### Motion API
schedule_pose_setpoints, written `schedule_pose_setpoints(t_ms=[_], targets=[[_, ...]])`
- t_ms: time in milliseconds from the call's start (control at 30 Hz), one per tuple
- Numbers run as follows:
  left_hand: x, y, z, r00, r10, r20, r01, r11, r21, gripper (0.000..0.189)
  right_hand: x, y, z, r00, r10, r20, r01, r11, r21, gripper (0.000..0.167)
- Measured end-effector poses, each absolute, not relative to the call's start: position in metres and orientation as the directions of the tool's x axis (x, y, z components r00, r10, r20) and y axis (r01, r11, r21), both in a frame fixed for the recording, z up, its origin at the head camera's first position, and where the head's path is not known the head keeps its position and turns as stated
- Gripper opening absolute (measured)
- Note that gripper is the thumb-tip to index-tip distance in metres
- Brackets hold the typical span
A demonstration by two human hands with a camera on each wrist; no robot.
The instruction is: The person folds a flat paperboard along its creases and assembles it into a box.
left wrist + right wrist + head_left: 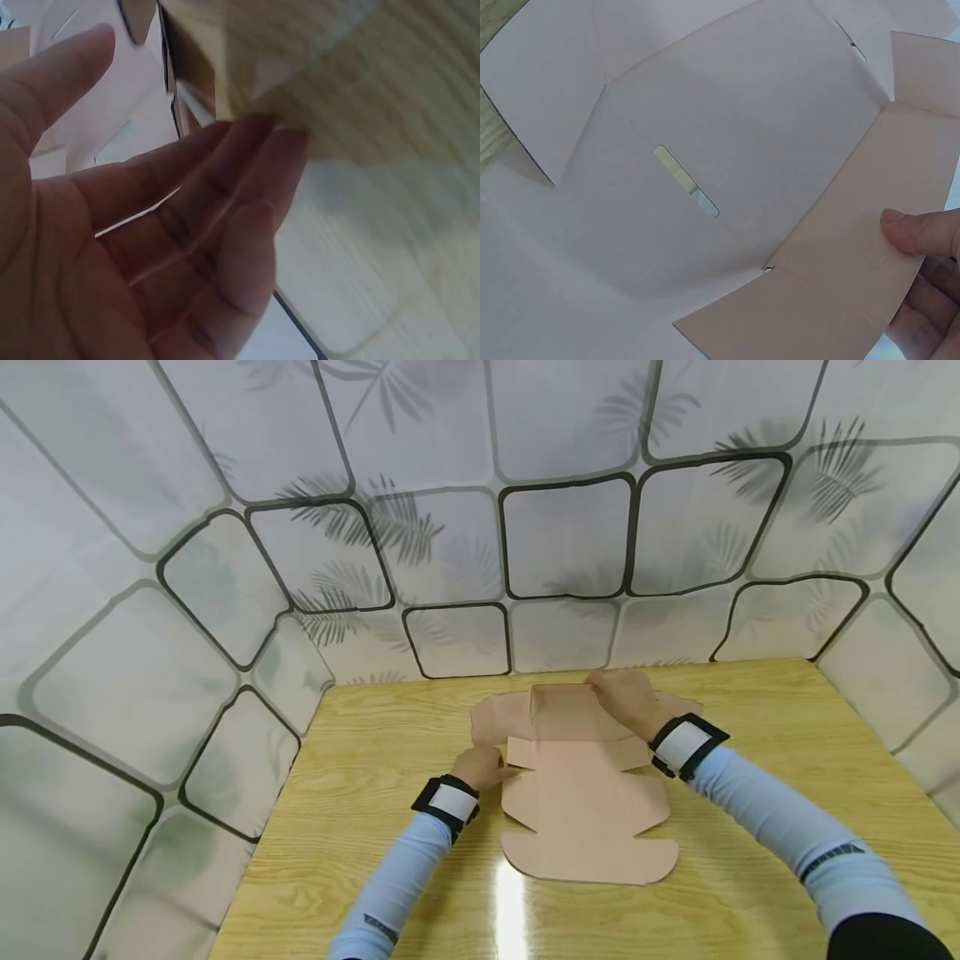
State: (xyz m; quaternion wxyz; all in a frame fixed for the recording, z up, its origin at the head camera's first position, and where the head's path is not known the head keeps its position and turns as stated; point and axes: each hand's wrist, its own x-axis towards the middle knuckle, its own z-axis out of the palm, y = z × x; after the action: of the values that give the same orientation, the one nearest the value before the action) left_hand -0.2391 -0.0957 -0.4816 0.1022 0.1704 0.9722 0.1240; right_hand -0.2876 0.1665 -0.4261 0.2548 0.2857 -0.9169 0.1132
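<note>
A flat, partly folded cardboard box lies on the table, its tan inner face up. Its far panel stands raised along a crease, side flaps spreading to both sides. My right hand pinches the top edge of that panel, thumb on the inner face and fingers behind. Beside the left side flaps is my left hand. In the left wrist view its thumb stands apart from the loosely bent fingers, which are by the cardboard's edge. A narrow slot shows in the cardboard in the right wrist view.
The wood-grain table reaches to a patterned curtain behind and at both sides. A bright light reflection falls on the table just in front of the cardboard.
</note>
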Motion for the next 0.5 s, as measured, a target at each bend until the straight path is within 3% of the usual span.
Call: schedule_pose_setpoints(t_ms=[267, 500], targets=[[-0.237, -0.079, -0.478, -0.943, 0.319, -0.098, 0.281, 0.918, 0.279, 0.039, -0.289, 0.166, -0.430, -0.683, -0.465, 0.564, -0.593, 0.803, -0.057, 0.011], [-0.234, -0.060, -0.470, -0.934, 0.354, -0.038, 0.334, 0.908, 0.254, 0.032, -0.288, 0.165, -0.432, -0.712, -0.460, 0.531, -0.568, 0.822, -0.050, 0.010]])
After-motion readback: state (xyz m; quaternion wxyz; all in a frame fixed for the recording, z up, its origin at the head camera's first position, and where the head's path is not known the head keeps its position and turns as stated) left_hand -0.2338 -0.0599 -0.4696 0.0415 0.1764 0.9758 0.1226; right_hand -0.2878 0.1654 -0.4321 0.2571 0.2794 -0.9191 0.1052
